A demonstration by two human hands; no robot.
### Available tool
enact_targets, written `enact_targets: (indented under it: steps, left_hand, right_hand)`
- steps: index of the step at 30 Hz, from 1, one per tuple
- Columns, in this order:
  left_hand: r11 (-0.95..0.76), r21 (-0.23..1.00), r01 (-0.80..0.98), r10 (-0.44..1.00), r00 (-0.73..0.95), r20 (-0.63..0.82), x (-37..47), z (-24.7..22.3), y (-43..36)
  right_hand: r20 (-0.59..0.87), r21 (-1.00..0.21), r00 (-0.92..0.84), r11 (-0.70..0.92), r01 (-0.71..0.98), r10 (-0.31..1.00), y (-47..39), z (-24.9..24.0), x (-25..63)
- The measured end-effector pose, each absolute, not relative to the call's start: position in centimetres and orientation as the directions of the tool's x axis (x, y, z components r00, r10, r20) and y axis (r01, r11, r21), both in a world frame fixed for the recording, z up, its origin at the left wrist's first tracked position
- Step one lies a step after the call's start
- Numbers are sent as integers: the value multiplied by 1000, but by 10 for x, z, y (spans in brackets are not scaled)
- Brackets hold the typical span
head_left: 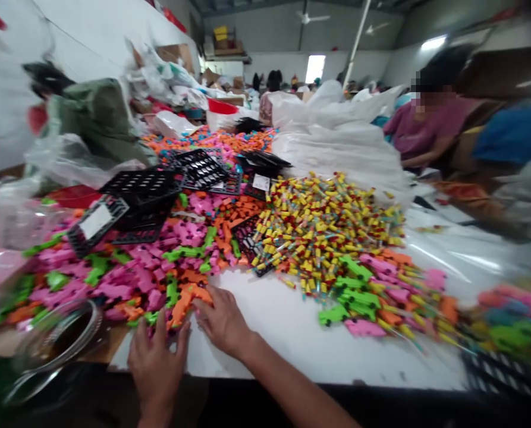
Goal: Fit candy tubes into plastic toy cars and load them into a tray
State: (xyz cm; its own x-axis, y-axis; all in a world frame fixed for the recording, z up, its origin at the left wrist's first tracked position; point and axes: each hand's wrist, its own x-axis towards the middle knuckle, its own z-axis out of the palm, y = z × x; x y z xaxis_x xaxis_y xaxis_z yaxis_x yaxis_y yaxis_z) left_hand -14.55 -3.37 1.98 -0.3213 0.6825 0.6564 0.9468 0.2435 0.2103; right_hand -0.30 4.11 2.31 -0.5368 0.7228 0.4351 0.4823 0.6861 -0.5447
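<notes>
My right hand (224, 320) has its thumb and fingers closed on the end of an orange plastic toy piece (185, 302) at the near edge of a heap. My left hand (158, 353) is beside it, fingers apart, reaching over the edge of the heap; what lies under its fingertips is partly hidden. Around them are pink toy pieces (118, 288) and green toy pieces (98, 268), several with small dark round parts. Their exact kind is hard to make out.
Black slotted trays (143, 184) lie on the heap. Small yellow-capped pieces (332, 229) are piled on the white table (265, 333), with mixed toy pieces (358, 297) to the right. A clear round container (89, 324) stands at left. A co-worker (430, 128) sits at right.
</notes>
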Motion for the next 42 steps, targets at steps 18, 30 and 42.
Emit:
enact_targets:
  steps: [18,30,42]
  left_hand:
    - [-145,463,875,835,-143,532,-50,6,-28]
    - [-220,188,957,795,64,603,-14,36,1]
    - [-465,124,877,870,426,249,3,49,60]
  right_hand:
    - [346,-489,-199,357,796,917,61,32,171]
    - [337,-744,-75,314,590,939,35,42,190]
    - [241,-934,-34,241,263,970,4,44,218]
